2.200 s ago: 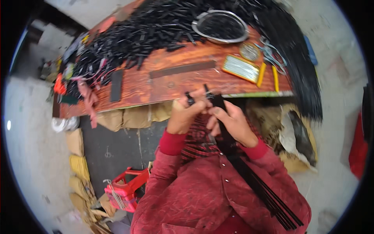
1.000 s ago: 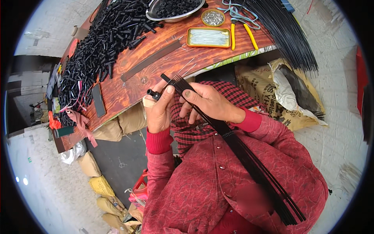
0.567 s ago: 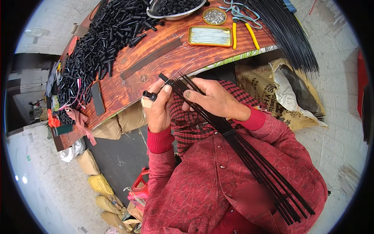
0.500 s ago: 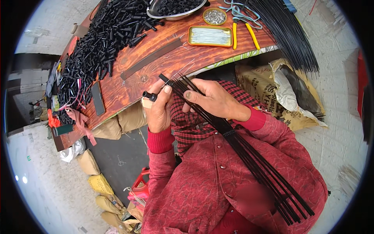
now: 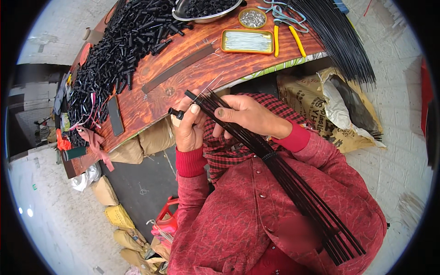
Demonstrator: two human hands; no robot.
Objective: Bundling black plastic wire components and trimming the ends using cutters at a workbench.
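Observation:
A bundle of long thin black rods [image 5: 293, 178] slants across the front of my red jacket, from the table edge down to the lower right. My right hand [image 5: 252, 117] is closed around its upper part, thumb on top. My left hand [image 5: 189, 128] pinches at the upper end, where a short black tube [image 5: 190, 95] sticks out past the fingers. A black plastic fitting with a wide round end [image 5: 174, 112] pokes out beside the left thumb. Thin silver wires [image 5: 214, 83] stand out from the top of the bundle. The left fingertips partly hide what they grip.
On the wooden table lie a heap of black fittings [image 5: 123, 50], a dark metal bar [image 5: 178, 68], a yellow tray of silver pins [image 5: 247, 48], a round dish of small metal parts [image 5: 252, 11], yellow-handled pliers [image 5: 297, 42] and a phone [image 5: 115, 115]. More black rods [image 5: 339, 41] overhang the right edge.
Both hands stay on the bundle and have shifted only slightly. The upper tube end has moved a little left and down, and the rods' lower ends have shifted slightly left.

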